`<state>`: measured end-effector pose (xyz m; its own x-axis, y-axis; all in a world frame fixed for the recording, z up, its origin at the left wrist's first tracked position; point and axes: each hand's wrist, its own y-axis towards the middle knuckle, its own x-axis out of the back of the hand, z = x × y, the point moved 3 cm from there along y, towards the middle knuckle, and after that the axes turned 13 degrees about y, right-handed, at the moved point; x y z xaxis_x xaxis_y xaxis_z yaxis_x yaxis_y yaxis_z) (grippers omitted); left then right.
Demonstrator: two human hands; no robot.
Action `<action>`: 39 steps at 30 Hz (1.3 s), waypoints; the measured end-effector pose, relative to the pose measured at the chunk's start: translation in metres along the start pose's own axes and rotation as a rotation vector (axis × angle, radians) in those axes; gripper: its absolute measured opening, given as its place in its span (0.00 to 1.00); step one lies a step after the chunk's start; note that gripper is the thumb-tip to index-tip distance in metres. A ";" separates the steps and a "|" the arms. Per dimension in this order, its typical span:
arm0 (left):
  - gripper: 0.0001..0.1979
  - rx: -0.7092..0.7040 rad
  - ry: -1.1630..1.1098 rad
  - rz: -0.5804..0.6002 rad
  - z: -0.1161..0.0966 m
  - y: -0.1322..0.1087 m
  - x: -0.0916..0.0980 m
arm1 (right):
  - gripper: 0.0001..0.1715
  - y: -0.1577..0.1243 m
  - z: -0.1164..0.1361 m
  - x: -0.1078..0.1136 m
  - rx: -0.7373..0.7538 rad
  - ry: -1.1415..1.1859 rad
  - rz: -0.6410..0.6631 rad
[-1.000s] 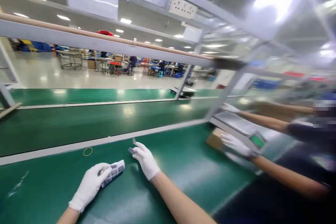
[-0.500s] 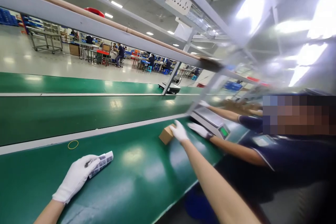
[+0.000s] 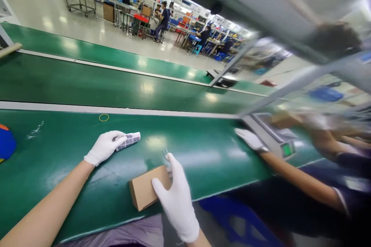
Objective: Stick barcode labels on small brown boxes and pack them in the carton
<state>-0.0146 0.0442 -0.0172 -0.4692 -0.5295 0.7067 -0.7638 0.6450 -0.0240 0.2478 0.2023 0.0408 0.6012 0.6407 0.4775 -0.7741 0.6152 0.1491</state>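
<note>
My right hand (image 3: 178,197), in a white glove, grips a small brown cardboard box (image 3: 147,189), thumb on its top face and fingers behind it. Two thin prongs (image 3: 165,153), like tweezer tips, stick out by the index finger; the rest of them is hidden. The box is tilted, close to the near edge of the green work surface (image 3: 214,162). Farther left, my gloved left hand (image 3: 106,146) is closed round a roll of white labels (image 3: 129,141) with dark print, low over the surface.
A yellow rubber band (image 3: 104,117) lies near the white divider strip. To the right, a co-worker's gloved hand (image 3: 249,139) rests by a weighing scale (image 3: 285,148) with a green display. A blue round object (image 3: 6,142) is at the left edge. A metal frame post (image 3: 261,98) rises beyond.
My right hand has brought the box from beside the co-worker toward me and left. My left hand still has the label roll. The view has turned downward; the co-worker's other hand has moved right.
</note>
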 end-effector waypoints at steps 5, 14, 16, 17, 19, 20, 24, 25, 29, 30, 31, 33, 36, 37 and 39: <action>0.21 -0.028 0.018 -0.006 -0.002 0.001 0.000 | 0.22 0.022 0.032 0.019 -0.080 0.181 0.221; 0.20 -0.005 -0.014 -0.005 -0.001 0.002 0.001 | 0.13 0.036 0.052 0.014 -0.218 0.114 0.464; 0.20 -0.004 -0.015 -0.006 0.000 0.002 0.000 | 0.14 0.036 0.051 0.010 -0.203 0.098 0.477; 0.20 -0.006 -0.014 -0.008 0.000 0.002 0.000 | 0.14 0.035 0.050 0.009 -0.199 0.093 0.484; 0.20 -0.011 -0.017 -0.013 0.000 0.002 0.000 | 0.15 0.035 0.049 0.007 -0.194 0.085 0.489; 0.20 -0.014 -0.019 -0.015 0.000 0.002 0.000 | 0.16 0.035 0.049 0.007 -0.192 0.083 0.488; 0.19 -0.018 -0.013 -0.014 -0.002 0.002 0.001 | 0.16 0.034 0.048 0.006 -0.178 0.088 0.468; 0.19 -0.018 -0.013 -0.013 -0.002 0.002 0.001 | 0.16 0.033 0.048 0.007 -0.173 0.090 0.463; 0.19 -0.021 -0.017 -0.017 -0.003 0.001 0.002 | 0.15 0.031 0.047 0.007 -0.141 0.075 0.445; 0.19 -0.020 -0.015 -0.019 -0.003 0.001 0.002 | 0.15 0.030 0.047 0.007 -0.132 0.067 0.443; 0.19 -0.019 -0.009 -0.020 -0.002 0.001 0.002 | 0.16 0.029 0.047 0.006 -0.122 0.057 0.441; 0.19 -0.015 0.007 -0.022 -0.001 0.001 0.001 | 0.16 0.027 0.048 0.004 -0.096 0.022 0.434; 0.19 -0.015 0.007 -0.014 -0.001 0.001 0.001 | 0.17 0.022 0.053 -0.003 -0.014 -0.124 0.426; 0.19 -0.016 0.000 -0.010 -0.001 0.001 0.001 | 0.20 0.020 0.056 -0.006 0.022 -0.195 0.423; 0.20 -0.019 0.001 -0.010 -0.002 0.001 0.001 | 0.28 0.018 0.059 -0.008 0.070 -0.324 0.405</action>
<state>-0.0151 0.0453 -0.0150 -0.4614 -0.5354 0.7074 -0.7598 0.6501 -0.0035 0.2180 0.1812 0.0907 0.1672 0.6389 0.7509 -0.9500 0.3082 -0.0507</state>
